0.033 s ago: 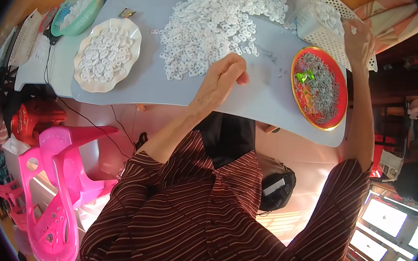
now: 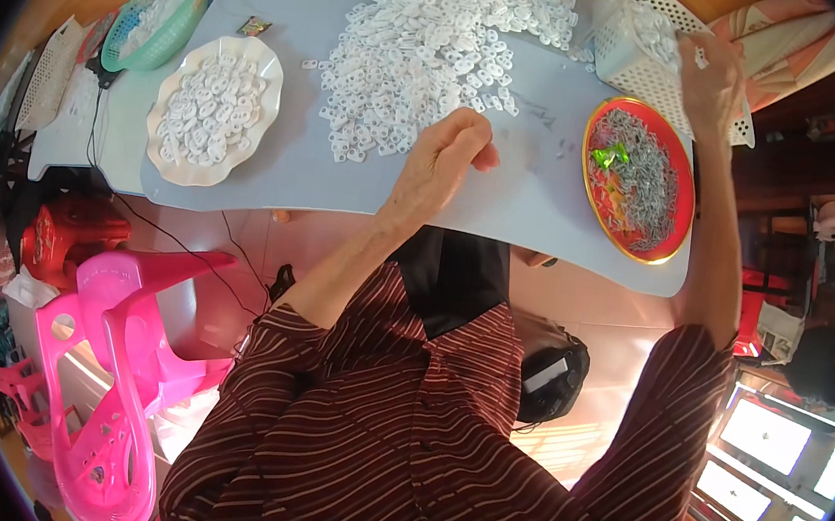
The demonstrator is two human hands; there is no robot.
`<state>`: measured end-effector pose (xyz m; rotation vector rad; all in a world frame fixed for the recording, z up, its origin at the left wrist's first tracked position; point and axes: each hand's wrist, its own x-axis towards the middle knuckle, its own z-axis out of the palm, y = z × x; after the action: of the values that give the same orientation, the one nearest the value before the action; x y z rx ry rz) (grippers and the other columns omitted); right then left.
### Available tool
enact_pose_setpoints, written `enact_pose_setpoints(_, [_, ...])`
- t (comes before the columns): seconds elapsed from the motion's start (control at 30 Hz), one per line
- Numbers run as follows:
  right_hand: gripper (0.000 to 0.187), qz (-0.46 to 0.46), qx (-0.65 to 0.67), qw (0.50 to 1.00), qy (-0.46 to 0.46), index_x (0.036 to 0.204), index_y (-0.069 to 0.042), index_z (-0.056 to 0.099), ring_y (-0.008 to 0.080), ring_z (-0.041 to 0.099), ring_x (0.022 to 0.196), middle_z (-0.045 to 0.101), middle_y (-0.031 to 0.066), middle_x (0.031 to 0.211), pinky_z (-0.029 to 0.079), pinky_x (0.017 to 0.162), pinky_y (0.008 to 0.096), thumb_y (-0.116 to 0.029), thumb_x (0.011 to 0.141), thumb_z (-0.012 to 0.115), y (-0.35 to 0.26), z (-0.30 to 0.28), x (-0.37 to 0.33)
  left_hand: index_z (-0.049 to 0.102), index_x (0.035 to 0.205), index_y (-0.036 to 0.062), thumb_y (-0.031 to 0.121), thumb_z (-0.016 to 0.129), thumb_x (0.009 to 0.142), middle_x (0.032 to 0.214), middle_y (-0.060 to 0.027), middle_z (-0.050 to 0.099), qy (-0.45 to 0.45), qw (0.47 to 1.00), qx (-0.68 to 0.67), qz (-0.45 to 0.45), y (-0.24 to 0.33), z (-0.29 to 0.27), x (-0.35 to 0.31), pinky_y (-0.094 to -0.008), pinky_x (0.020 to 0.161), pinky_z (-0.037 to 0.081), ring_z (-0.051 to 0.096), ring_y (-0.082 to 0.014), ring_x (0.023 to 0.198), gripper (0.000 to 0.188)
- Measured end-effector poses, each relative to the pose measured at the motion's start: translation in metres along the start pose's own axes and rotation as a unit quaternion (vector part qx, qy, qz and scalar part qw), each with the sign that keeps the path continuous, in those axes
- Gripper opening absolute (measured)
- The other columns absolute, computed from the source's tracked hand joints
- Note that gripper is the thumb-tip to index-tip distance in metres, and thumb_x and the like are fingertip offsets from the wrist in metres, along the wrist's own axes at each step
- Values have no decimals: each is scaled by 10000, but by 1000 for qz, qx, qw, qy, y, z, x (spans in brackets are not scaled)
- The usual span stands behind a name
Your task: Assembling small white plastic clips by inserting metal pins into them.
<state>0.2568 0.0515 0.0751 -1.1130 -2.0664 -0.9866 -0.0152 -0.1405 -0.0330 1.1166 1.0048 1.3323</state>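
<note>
My left hand [image 2: 444,160] is curled closed over the near part of the table, just by a heap of small white plastic pieces with holes [image 2: 428,51]. Whatever its fingers may hold is hidden. At the far right my right hand [image 2: 711,93] is closed at the rim of a white perforated basket [image 2: 641,76], with a small white plastic piece [image 2: 699,57] at its fingertips. White contents in clear plastic [image 2: 651,30] fill the basket. Below that hand sits a red gold-rimmed dish [image 2: 687,191] with many small grey metal pieces [image 2: 652,178] and a green wrapper [image 2: 610,155].
On the left of the grey table [image 2: 324,186] stands a white scalloped plate [image 2: 270,96] of white pieces. Beyond it are a green basket [image 2: 183,32] and a small packet [image 2: 254,26]. A pink plastic chair [image 2: 119,332] stands at lower left, cables [image 2: 177,247] nearby.
My right hand has shifted slightly left beside the basket, the small white piece moving with it. My left hand stays nearly in place.
</note>
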Motion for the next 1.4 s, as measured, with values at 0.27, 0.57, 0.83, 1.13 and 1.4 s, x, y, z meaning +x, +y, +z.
enact_pose_setpoints(0.27, [180,166,388,884,-202,952,-78,658,306,652,775,664,160,842,512,694,388,-202,838,597,-153,44,-7,537,965,14,213,458,950,926,-88,578,38,964,-261,-40,-5,5,8,-299,769,456,558,-169,853,215])
enact_pose_setpoints(0.57, [188,130,423,857,-265,988,-60,646,277,656,744,669,126,828,515,681,345,-168,835,626,-193,31,7,528,987,-3,199,451,956,973,-114,577,42,947,-307,-87,-1,-2,8,-317,791,463,556,-176,890,219])
enact_pose_setpoints(0.83, [198,33,400,887,-229,942,-83,679,290,611,781,627,126,849,495,745,376,-219,803,644,-207,57,19,529,1000,-6,199,434,962,970,-116,589,48,947,-304,-92,1,0,10,-319,767,478,578,-193,870,228])
enact_pose_setpoints(1.13, [216,235,590,692,-344,944,-30,676,133,638,729,664,103,777,520,624,301,-191,832,585,-182,12,-3,526,939,-12,179,408,953,894,-114,594,48,943,-318,-88,-3,-3,13,-335,775,485,593,-197,850,224])
enact_pose_setpoints(1.4, [175,122,446,820,-336,886,-1,669,123,601,626,636,79,670,497,600,282,-133,796,599,-136,-19,-32,540,869,3,213,454,944,867,-91,579,24,951,-300,-72,-5,-3,10,-338,783,487,598,-189,842,240])
